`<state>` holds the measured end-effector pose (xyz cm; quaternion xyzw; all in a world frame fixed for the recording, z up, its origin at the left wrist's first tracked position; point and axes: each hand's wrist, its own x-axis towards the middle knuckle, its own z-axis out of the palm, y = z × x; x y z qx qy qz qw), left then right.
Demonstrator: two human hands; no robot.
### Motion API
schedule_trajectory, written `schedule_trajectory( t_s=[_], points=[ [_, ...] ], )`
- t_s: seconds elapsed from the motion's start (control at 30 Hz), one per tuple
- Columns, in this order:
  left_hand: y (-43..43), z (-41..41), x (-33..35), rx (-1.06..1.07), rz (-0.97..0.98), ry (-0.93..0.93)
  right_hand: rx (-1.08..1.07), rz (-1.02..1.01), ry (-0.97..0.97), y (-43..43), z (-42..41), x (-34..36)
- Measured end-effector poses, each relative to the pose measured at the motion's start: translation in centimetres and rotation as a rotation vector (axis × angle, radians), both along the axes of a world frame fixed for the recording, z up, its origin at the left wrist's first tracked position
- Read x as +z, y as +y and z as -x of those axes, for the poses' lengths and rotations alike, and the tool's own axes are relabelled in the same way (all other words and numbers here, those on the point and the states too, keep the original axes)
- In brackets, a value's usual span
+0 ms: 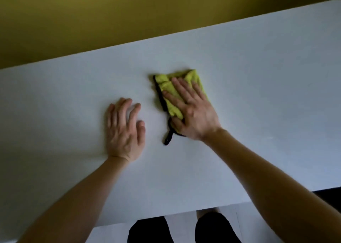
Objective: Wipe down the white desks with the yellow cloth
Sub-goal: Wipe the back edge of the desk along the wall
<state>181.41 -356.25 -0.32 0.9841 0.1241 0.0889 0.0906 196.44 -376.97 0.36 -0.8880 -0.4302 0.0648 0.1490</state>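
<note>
The white desk (249, 80) fills most of the view. A folded yellow cloth (167, 87) with a black edge and a black loop lies on the desk near its middle. My right hand (191, 110) lies flat on top of the cloth and presses it down with straight fingers; the thumb is tucked at the cloth's near edge. My left hand (124, 130) rests palm down on the bare desk just left of the cloth, fingers spread, apart from it.
An olive-yellow wall (129, 16) runs along the desk's far edge. The desk's near edge crosses the bottom of the view, with my dark trouser legs (147, 231) and a pale floor below it.
</note>
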Motion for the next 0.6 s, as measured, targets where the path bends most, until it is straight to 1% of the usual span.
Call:
schedule_trajectory(
  t_s=[0.1, 0.13, 0.2, 0.23, 0.27, 0.33, 0.37, 0.4, 0.43, 0.5, 0.53, 0.57, 0.6],
  points=[
    [0.2, 0.0, 0.2, -0.015, -0.002, -0.013, -0.367, 0.012, -0.068, -3.7, -4.8, 0.2],
    [0.2, 0.2, 0.3, -0.015, -0.002, -0.011, -0.488, 0.022, -0.078, -3.6, -4.9, 0.4],
    [0.2, 0.0, 0.9, -0.01, -0.017, 0.018, -0.623, 0.014, -0.053, -0.8, -2.4, 0.4],
    [0.3, -0.1, 1.2, -0.018, -0.018, 0.036, -0.624, 0.002, -0.042, 1.4, 0.3, 0.6],
    [0.6, 0.0, 1.6, -0.025, 0.011, 0.064, -0.573, -0.015, -0.028, 3.7, 4.0, 0.7],
    [2.2, 0.0, 3.1, -0.045, 0.17, 0.131, -0.376, -0.022, 0.022, 7.3, 11.0, 0.8],
    [3.3, 0.2, 4.0, -0.065, 0.258, 0.184, -0.273, -0.017, 0.037, 7.9, 13.3, 0.9],
    [4.4, 0.8, 5.1, -0.081, 0.314, 0.249, -0.176, -0.009, 0.03, 7.6, 14.0, 0.9],
    [5.4, 1.8, 6.0, -0.087, 0.323, 0.321, -0.085, 0.001, 0.016, 6.5, 13.4, 0.8],
    [6.8, 4.3, 7.5, -0.105, 0.23, 0.457, 0.041, 0.03, -0.045, 3.5, 9.8, 0.5],
    [7.2, 5.6, 7.8, -0.104, 0.164, 0.517, 0.024, 0.023, -0.093, 1.8, 7.5, 0.3],
    [7.4, 6.7, 7.9, -0.094, 0.12, 0.569, -0.068, 0.011, -0.121, 0.1, 5.3, 0.1],
    [7.3, 7.6, 8.0, -0.07, 0.088, 0.625, -0.209, 0.017, -0.135, -1.3, 3.5, 0.1]
  ],
)
